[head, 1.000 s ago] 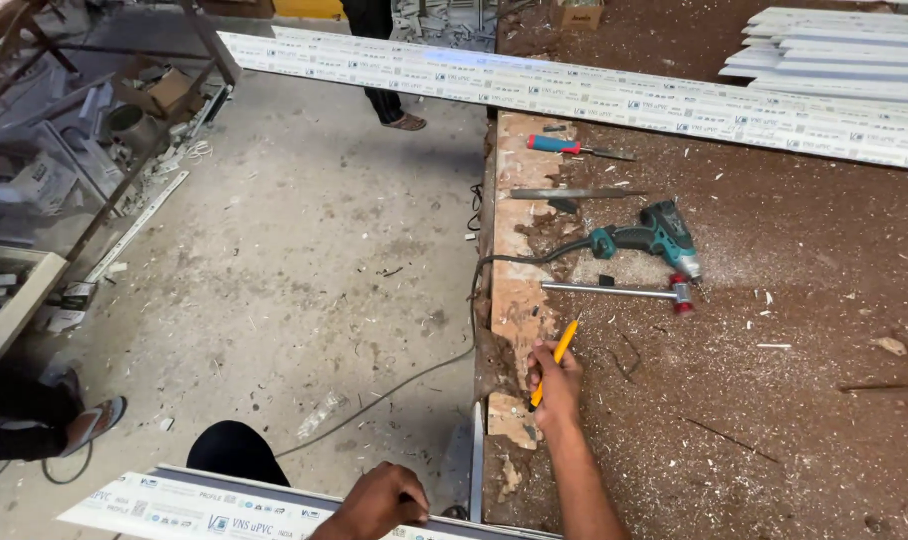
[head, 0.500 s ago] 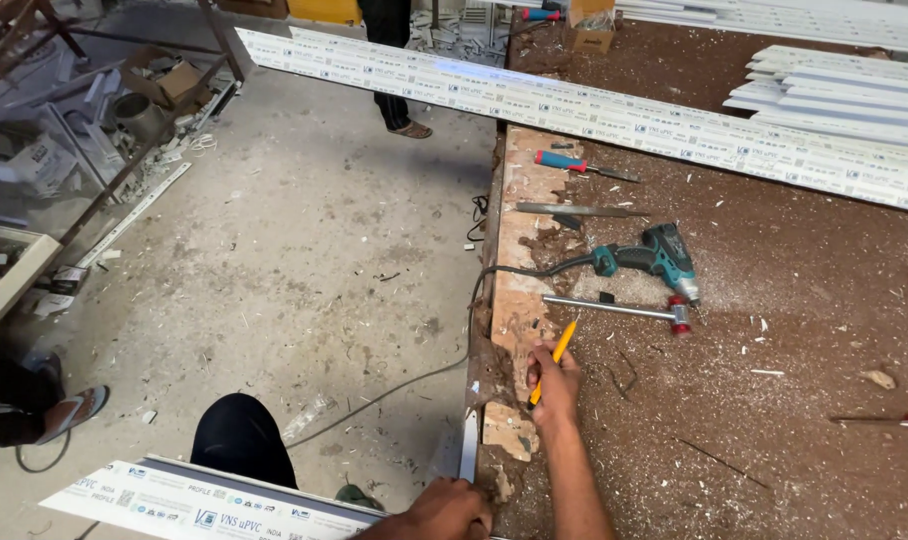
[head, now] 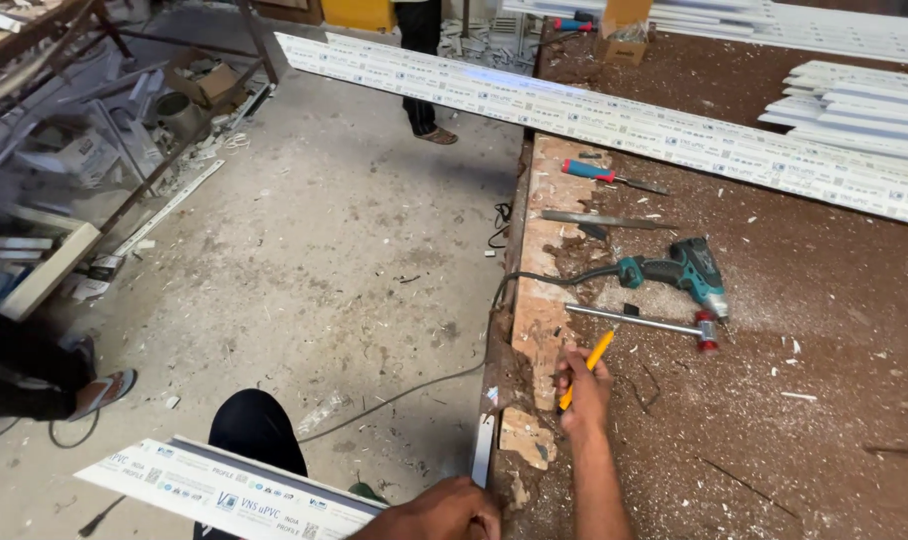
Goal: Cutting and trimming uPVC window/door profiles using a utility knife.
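My right hand (head: pixel 584 392) rests on the brown worktable (head: pixel 814 400) near its left edge and holds a yellow pencil (head: pixel 586 368) that points up and away. My left hand (head: pixel 442 512) sits at the bottom edge of the view, gripping a white plastic profile strip (head: pixel 224 490) that runs off to the lower left over the floor. A short metal strip (head: pixel 483 448) lies along the table edge between the two hands. Just beyond my right hand lie a metal hammer with a red end (head: pixel 644 322) and a teal power drill (head: pixel 679 270).
A red-handled screwdriver (head: pixel 604 175) and a flat metal file (head: pixel 594 220) lie further up the table. A long white profile (head: pixel 614 125) spans the table and floor. More white profiles (head: pixel 854 105) are stacked at the right. Another person's legs (head: pixel 419 70) stand at the top; a sandalled foot (head: pixel 94 390) is at the left.
The view has shifted closer and lower. My left hand has slid right along the white strip toward the table edge. My right hand stays put with the pencil.
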